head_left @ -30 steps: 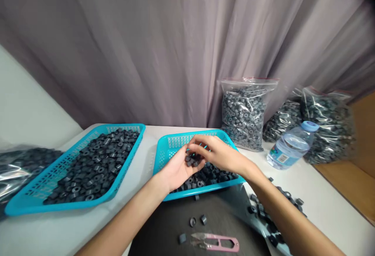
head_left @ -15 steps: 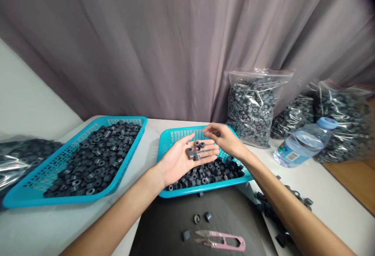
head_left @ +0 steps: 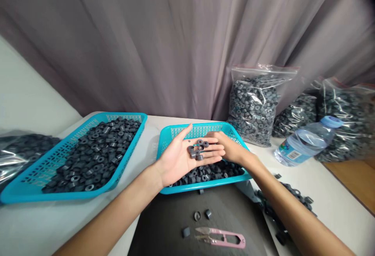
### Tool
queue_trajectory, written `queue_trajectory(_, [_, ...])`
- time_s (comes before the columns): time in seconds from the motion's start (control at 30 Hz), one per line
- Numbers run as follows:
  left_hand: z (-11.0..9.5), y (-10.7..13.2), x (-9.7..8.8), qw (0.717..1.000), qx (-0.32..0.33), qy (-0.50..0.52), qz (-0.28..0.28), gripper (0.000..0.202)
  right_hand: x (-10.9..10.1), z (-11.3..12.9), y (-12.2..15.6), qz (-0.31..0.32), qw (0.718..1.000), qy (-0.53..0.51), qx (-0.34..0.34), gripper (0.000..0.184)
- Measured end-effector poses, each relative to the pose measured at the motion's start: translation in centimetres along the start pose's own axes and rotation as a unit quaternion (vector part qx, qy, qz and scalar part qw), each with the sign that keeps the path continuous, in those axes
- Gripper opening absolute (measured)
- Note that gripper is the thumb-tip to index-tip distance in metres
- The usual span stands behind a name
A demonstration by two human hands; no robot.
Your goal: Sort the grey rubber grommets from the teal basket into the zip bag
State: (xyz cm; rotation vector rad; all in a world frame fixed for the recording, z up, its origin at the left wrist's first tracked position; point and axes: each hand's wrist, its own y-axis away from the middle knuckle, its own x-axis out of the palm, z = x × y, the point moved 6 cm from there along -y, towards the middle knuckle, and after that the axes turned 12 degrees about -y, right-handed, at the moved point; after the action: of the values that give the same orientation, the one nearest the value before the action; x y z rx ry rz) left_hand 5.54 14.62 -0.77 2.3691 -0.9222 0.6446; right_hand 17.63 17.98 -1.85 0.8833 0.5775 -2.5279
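My left hand [head_left: 178,160] lies palm up and open over the right turquoise basket [head_left: 175,133]. Several small dark grey rings [head_left: 198,149] rest on its fingers. My right hand [head_left: 233,149] is just behind the left fingertips, over the same basket. Its fingers are curled together and their tips are hidden behind my left hand. More grey rings [head_left: 211,172] fill the near part of this basket.
A second turquoise basket [head_left: 70,196] heaped with rings sits at the left. Clear bags of rings [head_left: 253,103] and a lying water bottle [head_left: 304,142] stand at the right. Pink snips [head_left: 225,241] and loose rings [head_left: 202,214] lie on a dark mat [head_left: 170,224].
My left hand opened flat and rose from the basket with rings on it. My right hand drew back from the palm, then came down close behind the left fingertips.
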Motion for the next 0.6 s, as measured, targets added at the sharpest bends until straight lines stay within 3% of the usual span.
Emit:
queue_trajectory(0.13, [0.0, 0.0, -0.2, 0.999, -0.003, 0.018, -0.035, 0.071, -3.9, 0.7, 0.4, -0.046, 0.998, 0.010, 0.030, 0.010])
queue_trajectory(0.23, [0.1, 0.1, -0.3, 0.998, -0.003, 0.033, -0.058, 0.069, -6.1, 2.9, 1.2, -0.062, 0.997, -0.013, 0.037, 0.020])
queue_trajectory(0.4, [0.1, 0.0, 0.1, 0.997, 0.015, 0.030, -0.068, 0.049, -4.6, 6.7, 1.7, 0.035, 0.996, -0.081, 0.025, 0.026])
queue_trajectory(0.6, [0.1, -0.2, 0.0, 0.994, 0.045, 0.012, -0.100, 0.028, -2.9, 6.7, 1.1, 0.040, 0.995, -0.081, 0.035, 0.036])
